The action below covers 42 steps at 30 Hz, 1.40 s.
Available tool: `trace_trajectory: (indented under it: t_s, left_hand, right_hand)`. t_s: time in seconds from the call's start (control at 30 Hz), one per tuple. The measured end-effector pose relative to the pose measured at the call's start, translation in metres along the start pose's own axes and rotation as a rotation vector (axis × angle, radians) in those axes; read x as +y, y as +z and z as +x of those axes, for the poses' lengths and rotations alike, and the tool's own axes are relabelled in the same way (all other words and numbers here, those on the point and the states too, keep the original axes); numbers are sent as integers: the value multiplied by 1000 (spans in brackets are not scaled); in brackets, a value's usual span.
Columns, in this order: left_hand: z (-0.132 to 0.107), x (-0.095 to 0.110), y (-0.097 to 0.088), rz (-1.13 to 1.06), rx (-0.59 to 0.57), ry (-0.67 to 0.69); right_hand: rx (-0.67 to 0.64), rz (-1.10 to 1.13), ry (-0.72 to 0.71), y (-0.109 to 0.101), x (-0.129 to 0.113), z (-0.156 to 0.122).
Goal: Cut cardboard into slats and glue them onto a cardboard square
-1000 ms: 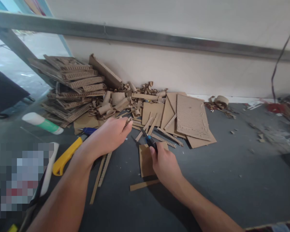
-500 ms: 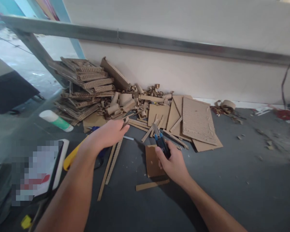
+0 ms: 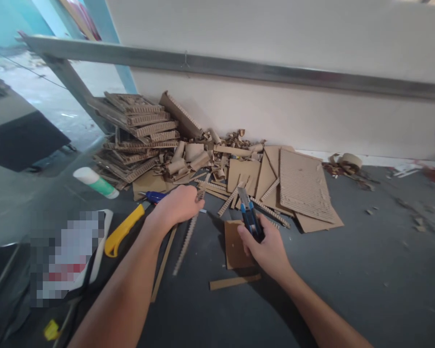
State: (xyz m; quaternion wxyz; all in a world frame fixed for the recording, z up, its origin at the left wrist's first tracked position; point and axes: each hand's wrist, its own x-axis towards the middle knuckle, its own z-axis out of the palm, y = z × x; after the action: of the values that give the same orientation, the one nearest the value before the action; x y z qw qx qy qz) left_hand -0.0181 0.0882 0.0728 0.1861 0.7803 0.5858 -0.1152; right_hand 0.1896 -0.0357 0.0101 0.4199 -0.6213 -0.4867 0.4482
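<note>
In the centre of the frame, slightly to the left, the left hand [image 3: 181, 203] is closed, and between its thumb and fingers it pinches a small corrugated piece [image 3: 200, 195] of cardboard. Below this hand a corrugated strip [image 3: 184, 247] comes out toward the lower middle; I cannot tell whether it is the same piece. A plain strip [image 3: 164, 266] lies just to the left of it, partly covered by the forearm.

The right hand [image 3: 268, 241], right of the centre, is wrapped around a blue and black utility knife [image 3: 252, 221], with the blade pointing to the top of the frame. Below the knife, a flat brown square [image 3: 235, 253] of cardboard lies on the dark counter [image 3: 348, 285], partly hidden by the right hand. Nearer to the lower edge lies another flat strip [image 3: 235, 282], apart from the square.

To the left of the left hand there are a blue tool [image 3: 155, 197] with a thin tip and a yellow handle [image 3: 125, 231]. A white and green tube [image 3: 97, 182] lies farther left. In the upper left, a pile of cardboard panels [image 3: 145, 121] stands tilted and uneven, and curled scraps [image 3: 194, 157] are gathered beside it. Right of the centre, a ribbed panel [image 3: 304, 183] rests on other flat sheets.
</note>
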Motion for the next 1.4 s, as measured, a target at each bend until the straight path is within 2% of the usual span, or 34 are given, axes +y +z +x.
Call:
trace_trajectory:
  t_s: [0.13,0.27,0.43,0.57,0.63,0.7,0.83,0.93,1.03,1.1,1.17,1.27,1.4]
  left_hand:
    - [-4,8,-7,-300,94,145]
    - [-7,15,-8,-473,212,199]
    - [-14,24,-6,-838,191,308]
    - [-18,33,-4,-1146,156,392]
    - [-19,35,-3,-1226,141,407]
    - [-18,34,-2,-1240,128,413]
    - [-17,24,-6,-1221,121,425]
    - [-16,14,-11,-1263,150,405]
    - [-18,4,-17,-1329,146,378]
    - [-19,-2,-19,-1379,122,360]
    - [-19,-7,-19,-1384,100,352]
    - [-15,-12,-16,-1337,59,352]
    - [-8,-15,-11,-1336,17,284]
  right_hand:
    - [-41,126,-31,-1,1,-1]
    - [-28,187,-68,-3,1,1]
    - [-118,299,-62,-3,-5,-1]
    - [-352,385,50,1,-12,-9]
    - [-451,400,116,3,-16,-13]
    - [-468,370,150,1,-23,-15]
    - [-406,159,136,-18,-42,-7]
    - [-310,-50,32,-44,-57,6]
    - [-178,-373,-167,-72,-73,18]
    - [-175,-658,-335,-88,-83,25]
    - [-101,-878,-453,-99,-91,29]
    - [-30,-977,-589,-109,-95,32]
    - [85,-1055,-661,-115,-89,34]
